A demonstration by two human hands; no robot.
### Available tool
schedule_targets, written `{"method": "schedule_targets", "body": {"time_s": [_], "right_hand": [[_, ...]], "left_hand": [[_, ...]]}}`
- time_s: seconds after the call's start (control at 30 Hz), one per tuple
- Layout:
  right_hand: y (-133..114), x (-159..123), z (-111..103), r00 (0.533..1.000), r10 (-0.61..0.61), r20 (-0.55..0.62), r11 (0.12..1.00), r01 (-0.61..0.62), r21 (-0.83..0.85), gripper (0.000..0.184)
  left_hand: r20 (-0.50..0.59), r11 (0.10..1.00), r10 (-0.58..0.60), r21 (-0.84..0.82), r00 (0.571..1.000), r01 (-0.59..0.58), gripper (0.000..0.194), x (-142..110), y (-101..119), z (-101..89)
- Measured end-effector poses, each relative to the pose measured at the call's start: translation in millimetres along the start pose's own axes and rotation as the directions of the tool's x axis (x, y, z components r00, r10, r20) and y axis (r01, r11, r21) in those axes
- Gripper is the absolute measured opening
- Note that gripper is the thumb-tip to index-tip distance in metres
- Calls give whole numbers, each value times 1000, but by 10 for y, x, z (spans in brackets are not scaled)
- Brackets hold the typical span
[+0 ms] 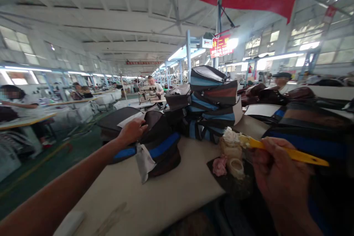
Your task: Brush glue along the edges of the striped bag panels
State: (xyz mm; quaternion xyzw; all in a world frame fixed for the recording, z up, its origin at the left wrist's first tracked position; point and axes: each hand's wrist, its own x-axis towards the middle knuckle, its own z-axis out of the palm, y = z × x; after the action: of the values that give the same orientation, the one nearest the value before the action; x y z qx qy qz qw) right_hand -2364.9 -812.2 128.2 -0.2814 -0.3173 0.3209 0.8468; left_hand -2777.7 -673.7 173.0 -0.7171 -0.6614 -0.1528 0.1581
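My right hand (pixel 282 177) is closed around the yellow handle of a brush (pixel 260 143). The brush's whitish, clotted bristles are over a crusted cream-coloured pot (pixel 231 151). On the left, my left hand (pixel 133 131) has its fingers curled at the upper edge of a dark fabric bag piece (pixel 163 147) with a blue band. A pale grey flap (pixel 145 162) hangs from the front of that piece. Exactly what the left fingertips pinch is partly hidden. Beside the pot lies a crumpled pink wad (pixel 219 166) on a dark, stained pad.
Similar black, blue and brown bag pieces (pixel 212 96) are stacked behind on the beige table (pixel 177 188). More pieces (pixel 309 129) lie at the right. A white object (pixel 69 223) is at the near left edge. Several people work at tables farther off.
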Motion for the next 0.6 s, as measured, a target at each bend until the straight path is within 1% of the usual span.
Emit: {"method": "schedule_targets", "body": {"time_s": [0.07, 0.13, 0.17, 0.2, 0.27, 0.33, 0.4, 0.47, 0.53, 0.6], "right_hand": [[4, -60, 61, 1000, 3, 16, 1000, -3, -16, 25], [2, -117, 92, 999, 19, 31, 999, -17, -46, 27], [2, -145, 97, 999, 33, 42, 997, -30, -66, 28], [3, -170, 99, 998, 44, 54, 995, -39, -87, 28], [7, -215, 98, 996, 54, 72, 992, -45, -119, 26], [6, -247, 100, 995, 51, 84, 989, -39, -143, 23], [-2, -266, 107, 994, 41, 101, 986, -24, -165, 21], [-17, -278, 116, 993, 35, 113, 983, -14, -185, 22], [-40, -292, 124, 994, 17, 107, 983, 3, -183, 23], [-73, -308, 127, 996, -12, 87, 988, 25, -153, 22]], "left_hand": [[36, 989, -147, -13, 988, 147, 48, -183, -258, 195], [40, 969, -245, -36, 969, 246, 57, -282, -364, 392], [31, 962, -266, -52, 964, 267, 60, -299, -366, 485], [20, 962, -265, -69, 964, 266, 63, -295, -342, 570], [2, 970, -227, -94, 974, 226, 65, -232, -238, 712], [1, 977, -190, -101, 982, 189, 56, -131, -106, 807], [8, 977, -190, -94, 982, 190, 41, -36, 16, 847], [-6, 974, -214, -79, 977, 213, 34, 23, 107, 821], [-57, 975, -216, -59, 975, 213, 33, 42, 157, 711], [-130, 984, -178, -30, 975, 175, 32, 34, 161, 496]]}}
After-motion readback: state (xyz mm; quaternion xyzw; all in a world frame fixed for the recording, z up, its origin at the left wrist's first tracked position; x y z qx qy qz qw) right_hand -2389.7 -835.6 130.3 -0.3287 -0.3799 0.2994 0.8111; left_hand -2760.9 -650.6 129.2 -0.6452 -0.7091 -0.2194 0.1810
